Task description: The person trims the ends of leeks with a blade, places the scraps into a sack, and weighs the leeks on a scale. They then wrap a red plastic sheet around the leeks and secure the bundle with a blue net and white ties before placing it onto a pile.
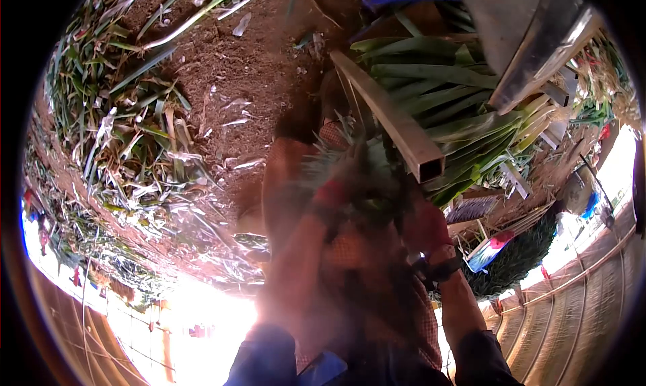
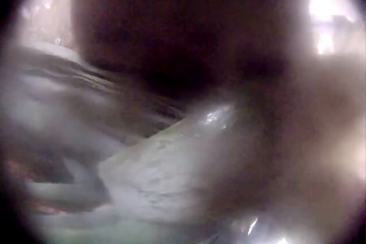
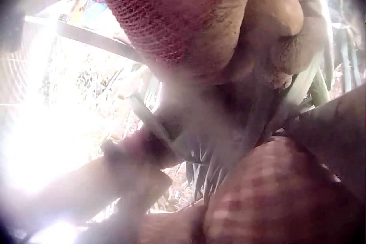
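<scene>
The leaf bunch (image 1: 363, 162) lies over my lap, long axis slanting from near right to far left, tips fanning leftward, narrow and grey-green. My right hand (image 1: 427, 226) clasps its leaves; my left hand (image 1: 334, 189) blurs, its grip unclear.

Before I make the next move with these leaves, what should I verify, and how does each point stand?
1. Right hand curled at the green leaves: ok.
2. Left hand gripping firmly: cannot tell, its fingers are blurred.
3. Left wrist view sharp: not ok, smeared and dark.
4. Gap between right hand and square metal tube: cannot tell; they look close in the head view.
5. Long-leaf pile beside the tube: ok.
</scene>
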Demonstrator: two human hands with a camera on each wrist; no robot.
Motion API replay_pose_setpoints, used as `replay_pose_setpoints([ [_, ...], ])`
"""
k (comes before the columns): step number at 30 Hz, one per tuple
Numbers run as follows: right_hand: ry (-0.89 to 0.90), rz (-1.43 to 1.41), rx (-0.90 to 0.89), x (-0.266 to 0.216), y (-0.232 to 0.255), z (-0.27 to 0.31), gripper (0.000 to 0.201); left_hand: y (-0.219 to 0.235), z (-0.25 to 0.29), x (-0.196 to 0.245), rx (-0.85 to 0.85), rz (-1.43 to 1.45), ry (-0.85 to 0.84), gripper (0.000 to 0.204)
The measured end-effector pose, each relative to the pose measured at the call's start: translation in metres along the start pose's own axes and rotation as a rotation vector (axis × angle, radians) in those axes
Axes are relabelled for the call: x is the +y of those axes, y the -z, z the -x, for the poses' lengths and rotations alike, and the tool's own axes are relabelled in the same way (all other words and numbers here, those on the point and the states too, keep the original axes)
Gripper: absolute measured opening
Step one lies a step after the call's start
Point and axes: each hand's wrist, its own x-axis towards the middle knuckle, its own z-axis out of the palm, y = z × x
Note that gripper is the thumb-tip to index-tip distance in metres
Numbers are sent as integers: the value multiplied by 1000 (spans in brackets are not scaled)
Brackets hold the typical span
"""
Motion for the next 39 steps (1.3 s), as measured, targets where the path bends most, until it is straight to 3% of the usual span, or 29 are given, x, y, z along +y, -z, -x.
replay_pose_setpoints([
  [4,-16,-43,-57,-5,13,20,62,18,17,49,22,-247,2,119],
  [6,252,107,-4,8,17,58,50,18,15,55,17,-278,81,130],
  [10,5,-26,-13,10,46,132,52,11,9,43,-14,-280,79,130],
  [13,76,11,17,20,34,109,62,8,5,40,-14,-298,41,132],
  [15,96,-423,-108,43,19,73,64,13,6,49,-103,-302,134,135],
  [17,325,246,48,94,-49,18,65,14,10,57,-114,-361,119,137],
  [18,320,242,52,82,-40,16,65,12,11,59,-122,-417,108,140],
  [19,156,195,-39,54,-21,21,57,9,11,58,-127,-423,102,140],
  [20,-4,146,-135,33,-4,29,51,6,13,55,-92,-445,81,141],
  [21,-6,139,-137,31,8,45,51,4,15,53,-56,-467,61,143],
  [23,-36,-205,-21,48,21,98,54,2,12,57,-73,-461,107,142],
  [25,249,105,225,87,1,152,51,1,9,62,-86,-452,156,142],
  [26,244,101,225,93,-2,172,51,1,11,60,-59,-443,124,140],
  [28,2,71,61,94,-1,203,50,-6,18,48,-47,-437,99,139],
  [31,-31,84,-22,127,-58,140,42,-8,3,34,-14,-456,38,138],
  [32,82,193,5,152,-91,98,40,-9,3,33,-12,-442,49,136],
  [33,26,194,36,127,-83,56,35,-10,5,33,-10,-425,63,134],
  [35,39,539,-42,178,-151,-15,32,-6,8,36,-12,-428,69,130],
  [36,42,540,-31,185,-150,-19,32,-7,6,35,-11,-427,68,127],
  [38,-75,221,11,194,-155,-6,32,-9,6,32,14,-418,44,126],
  [39,-58,70,121,200,-154,11,33,-9,7,30,43,-403,25,124],
])
